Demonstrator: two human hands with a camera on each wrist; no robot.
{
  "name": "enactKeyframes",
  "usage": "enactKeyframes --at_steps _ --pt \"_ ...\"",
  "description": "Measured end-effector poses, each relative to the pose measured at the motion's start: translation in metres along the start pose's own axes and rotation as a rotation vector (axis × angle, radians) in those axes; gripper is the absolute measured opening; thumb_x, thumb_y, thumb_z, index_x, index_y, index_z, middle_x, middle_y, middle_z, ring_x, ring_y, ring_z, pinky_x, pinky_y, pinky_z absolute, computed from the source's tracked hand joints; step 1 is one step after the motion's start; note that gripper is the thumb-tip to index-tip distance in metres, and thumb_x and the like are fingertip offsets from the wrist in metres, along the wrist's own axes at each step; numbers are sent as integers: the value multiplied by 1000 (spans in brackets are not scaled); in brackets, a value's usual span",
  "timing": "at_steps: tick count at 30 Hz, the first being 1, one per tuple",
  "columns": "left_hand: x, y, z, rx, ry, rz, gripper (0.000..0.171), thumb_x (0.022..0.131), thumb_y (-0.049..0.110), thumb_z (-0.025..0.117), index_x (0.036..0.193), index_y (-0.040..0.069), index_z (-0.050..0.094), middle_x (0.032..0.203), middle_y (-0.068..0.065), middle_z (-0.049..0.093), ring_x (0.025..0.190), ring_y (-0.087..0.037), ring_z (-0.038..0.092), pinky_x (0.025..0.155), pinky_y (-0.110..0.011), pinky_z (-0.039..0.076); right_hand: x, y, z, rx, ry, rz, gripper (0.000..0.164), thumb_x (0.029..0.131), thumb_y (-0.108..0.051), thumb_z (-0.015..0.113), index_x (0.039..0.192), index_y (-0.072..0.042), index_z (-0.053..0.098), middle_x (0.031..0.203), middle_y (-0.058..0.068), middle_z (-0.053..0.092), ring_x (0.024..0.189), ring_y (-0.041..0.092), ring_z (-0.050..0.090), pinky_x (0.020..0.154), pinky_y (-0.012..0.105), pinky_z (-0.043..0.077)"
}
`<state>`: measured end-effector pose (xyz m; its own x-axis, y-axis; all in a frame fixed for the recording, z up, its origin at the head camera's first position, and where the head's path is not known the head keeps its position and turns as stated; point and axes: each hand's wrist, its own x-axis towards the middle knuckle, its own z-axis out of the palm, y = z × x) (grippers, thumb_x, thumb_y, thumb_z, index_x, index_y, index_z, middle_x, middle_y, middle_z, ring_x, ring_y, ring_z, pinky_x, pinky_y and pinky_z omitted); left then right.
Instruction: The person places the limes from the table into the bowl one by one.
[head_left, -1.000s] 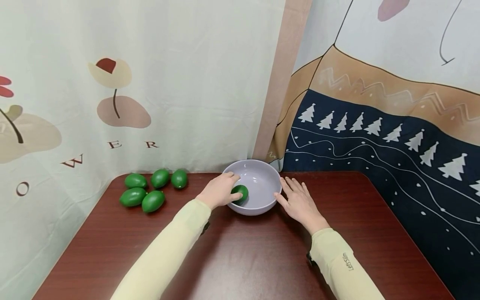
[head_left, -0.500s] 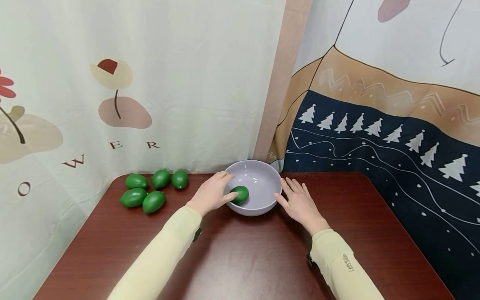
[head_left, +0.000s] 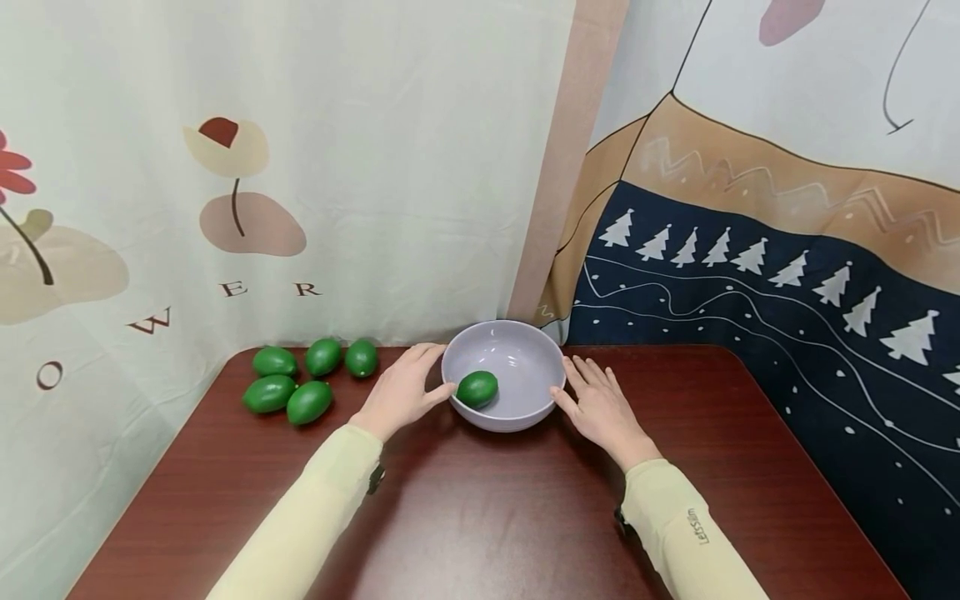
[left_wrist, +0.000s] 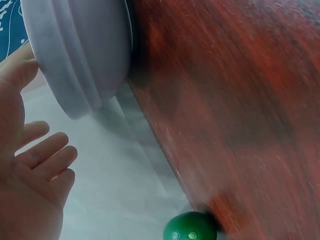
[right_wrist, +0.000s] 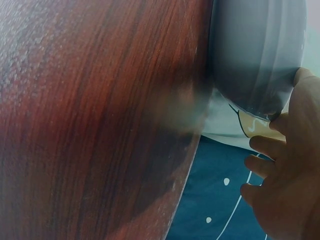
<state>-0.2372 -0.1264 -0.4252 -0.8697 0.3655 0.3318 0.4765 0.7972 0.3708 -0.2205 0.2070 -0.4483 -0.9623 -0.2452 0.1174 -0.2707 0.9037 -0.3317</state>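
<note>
A pale lilac bowl [head_left: 527, 379] stands near the back of the table, and one green lime [head_left: 477, 389] lies inside it, toward the left wall. At the bowl's left rim is my left hand [head_left: 401, 390], its fingers extended and holding nothing; the thumb tip overlaps the rim. In the left wrist view the fingers spread loosely beside the bowl's outer wall [left_wrist: 85, 50]. On the opposite side my right hand [head_left: 600, 412] rests with straight fingers against the right rim. The right wrist view shows its thumb at the bowl's edge [right_wrist: 260, 55].
Several more limes [head_left: 309, 402] lie grouped at the table's back left, beyond my left hand. The dark red wooden table [head_left: 510, 517] ends close behind the bowl, where a printed curtain [head_left: 390, 208] hangs.
My left hand has drawn back leftward from over the bowl and away from the lime, which is left lying inside. The right hand stays at the rim.
</note>
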Motion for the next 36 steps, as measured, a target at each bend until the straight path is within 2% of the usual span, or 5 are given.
enactKeyframes --at_steps 15,22,29,36 --pt "-20 -21 -8 20 -12 -30 71 93 38 74 148 0 52 148 -19 54 140 -35 48 114 -52 41 -1 0 1 -7 12 -7 71 106 -47 52 160 -4 36 163 24 36 154 44 25 124 61 16" --pt "-27 -27 -12 27 -34 -67 73 94 41 72 150 -1 49 150 -20 53 142 -36 45 115 -53 39 -1 0 1 -13 24 -14 70 106 -46 52 159 -3 37 162 24 37 153 44 27 124 62 18" --pt "-32 -30 -18 33 -20 -64 71 95 40 72 149 0 50 149 -19 53 142 -36 45 115 -53 39 -1 -1 0 -8 18 -11 70 106 -46 52 159 -3 36 162 24 36 153 44 27 124 61 16" --pt "-38 -34 -24 27 -28 -103 71 95 39 72 151 2 49 152 -18 50 143 -35 43 114 -54 40 -1 -2 -1 -9 19 -12 70 106 -46 52 159 -2 37 162 25 37 153 44 27 124 61 17"
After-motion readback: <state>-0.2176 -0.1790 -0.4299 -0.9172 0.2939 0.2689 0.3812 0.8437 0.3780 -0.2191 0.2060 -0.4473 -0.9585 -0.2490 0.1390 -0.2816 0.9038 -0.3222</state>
